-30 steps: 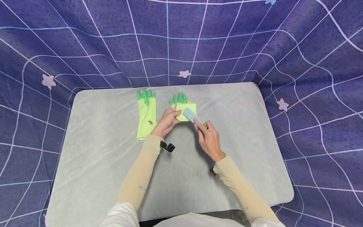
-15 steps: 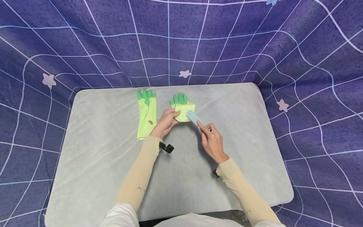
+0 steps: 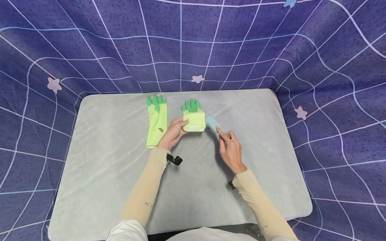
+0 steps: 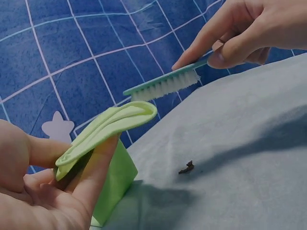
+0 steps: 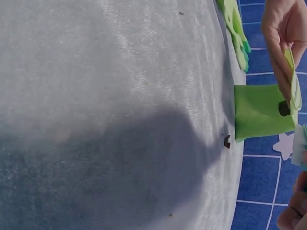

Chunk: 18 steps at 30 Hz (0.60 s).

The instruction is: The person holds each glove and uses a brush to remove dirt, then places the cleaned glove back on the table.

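Note:
My left hand (image 3: 175,131) pinches the raised cuff of a light green glove (image 3: 194,121) with dark green fingertips. In the right wrist view, a dark brown spot (image 5: 284,108) shows on the cuff beside the left fingers. My right hand (image 3: 231,149) grips a light blue brush (image 3: 212,123) with white bristles, index finger laid along its back. The brush is just right of the cuff in the head view, bristles downward in the left wrist view. A second matching glove (image 3: 157,125) lies flat to the left, a brown smear (image 3: 161,129) near its cuff.
A grey cloth-covered table (image 3: 105,174) lies beneath the hands. One dark brown crumb (image 4: 187,167) rests on the cloth near the held glove, with smaller specks elsewhere. A blue-purple grid-patterned curtain (image 3: 120,47) surrounds the back and sides.
The brush has slid right and off the cuff, drawn by the right hand. My left hand and the held cuff have shifted slightly left and toward me. The other glove stays in place.

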{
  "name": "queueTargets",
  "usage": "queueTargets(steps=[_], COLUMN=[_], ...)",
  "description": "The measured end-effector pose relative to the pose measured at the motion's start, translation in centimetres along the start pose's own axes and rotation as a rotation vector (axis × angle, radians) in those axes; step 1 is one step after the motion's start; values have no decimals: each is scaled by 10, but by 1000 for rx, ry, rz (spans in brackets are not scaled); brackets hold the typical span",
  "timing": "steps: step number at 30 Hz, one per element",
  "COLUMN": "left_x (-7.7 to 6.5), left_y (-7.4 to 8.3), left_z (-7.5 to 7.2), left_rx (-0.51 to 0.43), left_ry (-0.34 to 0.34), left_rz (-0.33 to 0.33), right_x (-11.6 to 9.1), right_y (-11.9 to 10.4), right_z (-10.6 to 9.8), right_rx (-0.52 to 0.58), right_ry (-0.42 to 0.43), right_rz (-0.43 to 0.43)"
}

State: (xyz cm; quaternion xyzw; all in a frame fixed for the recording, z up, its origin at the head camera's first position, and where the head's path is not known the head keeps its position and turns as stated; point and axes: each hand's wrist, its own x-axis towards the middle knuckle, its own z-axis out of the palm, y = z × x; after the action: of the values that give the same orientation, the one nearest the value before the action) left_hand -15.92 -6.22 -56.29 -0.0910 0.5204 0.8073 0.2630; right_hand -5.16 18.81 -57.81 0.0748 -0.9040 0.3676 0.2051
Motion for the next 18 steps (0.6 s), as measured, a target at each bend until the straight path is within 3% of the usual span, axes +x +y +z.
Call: queueTargets(steps=[4,9,18], left_x=[-4,-16,-35], left_y=[-3,-10,-21], left_z=[-1,-3,0], left_rx=[28,93,399], left_ry=[-8,38,203], left_rz=[-2,22,170], right_x=[-2,-5,-8], right_y=[3,8,10], right_z=[1,3,3], right_rx=[-3,-9,-14], right_ry=[4,4,8], right_rz=[17,32,40])
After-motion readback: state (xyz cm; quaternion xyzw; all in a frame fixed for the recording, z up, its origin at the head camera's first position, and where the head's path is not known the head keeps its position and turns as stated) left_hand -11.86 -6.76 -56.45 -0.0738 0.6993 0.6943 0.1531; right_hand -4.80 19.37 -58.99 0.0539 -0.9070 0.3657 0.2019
